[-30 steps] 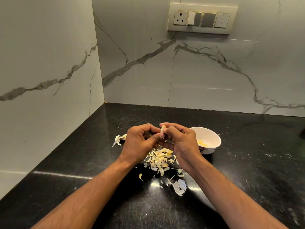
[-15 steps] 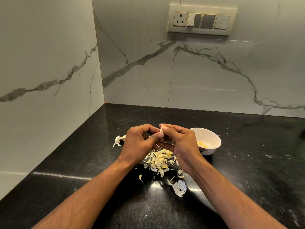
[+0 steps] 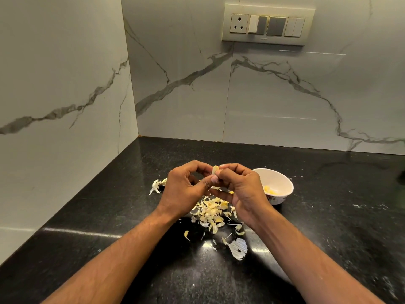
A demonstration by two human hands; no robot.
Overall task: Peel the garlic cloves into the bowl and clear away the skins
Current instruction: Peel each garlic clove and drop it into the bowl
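Observation:
A pale garlic clove [image 3: 215,170] sticks up between the fingertips of both hands above the black counter. My left hand [image 3: 186,189] and my right hand [image 3: 241,189] both pinch it, fingers curled. Beneath them lies a heap of garlic skins [image 3: 211,212]. More skin lies at the left [image 3: 156,186], and a big white piece [image 3: 237,249] lies nearer to me. The white bowl [image 3: 281,183] stands just right of my right hand, with peeled yellow cloves [image 3: 269,190] inside.
The black stone counter [image 3: 328,227] meets marble walls at the left and back, forming a corner. A socket and switch panel [image 3: 267,25] sits high on the back wall. Small skin flecks lie scattered in front of the heap.
Both hands stay in place over the skins, with only slight finger motion on the clove. The bowl and the skins have not moved.

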